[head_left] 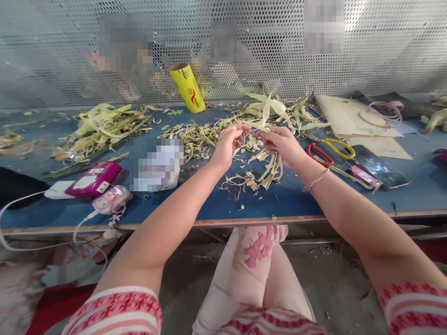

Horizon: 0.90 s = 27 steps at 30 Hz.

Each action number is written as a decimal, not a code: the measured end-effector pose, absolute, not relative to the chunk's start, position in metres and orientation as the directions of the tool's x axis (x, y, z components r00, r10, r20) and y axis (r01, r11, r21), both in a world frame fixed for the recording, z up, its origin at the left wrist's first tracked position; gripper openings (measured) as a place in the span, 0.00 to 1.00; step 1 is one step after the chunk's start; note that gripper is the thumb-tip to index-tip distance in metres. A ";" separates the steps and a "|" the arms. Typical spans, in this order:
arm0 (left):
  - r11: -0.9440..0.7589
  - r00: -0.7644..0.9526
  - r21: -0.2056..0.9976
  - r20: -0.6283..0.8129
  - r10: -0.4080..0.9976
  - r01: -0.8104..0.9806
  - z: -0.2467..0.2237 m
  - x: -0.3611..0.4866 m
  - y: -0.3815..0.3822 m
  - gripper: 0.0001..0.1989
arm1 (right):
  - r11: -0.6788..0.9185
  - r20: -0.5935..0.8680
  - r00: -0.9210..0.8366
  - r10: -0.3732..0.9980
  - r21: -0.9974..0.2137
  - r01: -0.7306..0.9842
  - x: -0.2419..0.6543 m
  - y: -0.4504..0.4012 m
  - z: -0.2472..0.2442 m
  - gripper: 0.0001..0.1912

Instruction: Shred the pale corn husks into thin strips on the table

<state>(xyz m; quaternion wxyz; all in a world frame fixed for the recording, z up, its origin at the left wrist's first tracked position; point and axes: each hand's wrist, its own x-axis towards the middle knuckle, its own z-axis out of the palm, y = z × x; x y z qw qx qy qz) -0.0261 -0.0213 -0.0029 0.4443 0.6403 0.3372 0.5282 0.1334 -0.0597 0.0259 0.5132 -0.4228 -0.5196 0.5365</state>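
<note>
My right hand (281,143) is closed in a pinch on pale green-yellow husk strips (273,170), which look like corn husk; their lower ends hang below its fingers. Beside it, my left hand (226,145) has its fingers curled in, fingertips at a thin strip running toward the right hand. Its exact hold is partly hidden by the fingers. Just beyond the hands, a broad pale husk leaf (267,109) stands up with its pieces spread. Thin husk shreds (197,139) are scattered around both hands on the blue table (216,204).
Scissors (319,156) with red and yellow handles and a phone (384,170) lie right. Cardboard (342,114) is behind them. A yellow wrap roll (187,88) leans against the perforated metal screen (251,42). Left are a husk pile (101,123), magenta power adapter (94,179) and cables.
</note>
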 end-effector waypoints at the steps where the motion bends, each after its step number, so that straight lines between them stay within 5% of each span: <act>1: -0.369 0.232 0.928 0.370 0.900 -0.047 -0.003 -0.026 -0.022 0.14 | 0.068 0.080 -0.116 0.990 -0.992 -0.109 0.133 -0.059 0.026 0.08; 14: -0.287 0.295 0.949 0.313 0.903 -0.128 -0.001 -0.022 -0.028 0.12 | 0.082 0.093 -0.139 0.986 -0.993 -0.081 0.135 -0.059 0.024 0.15; 27: -0.187 0.230 0.965 0.228 0.946 -0.184 -0.001 -0.021 -0.026 0.09 | 0.080 0.091 -0.122 0.988 -0.992 -0.097 0.134 -0.061 0.027 0.11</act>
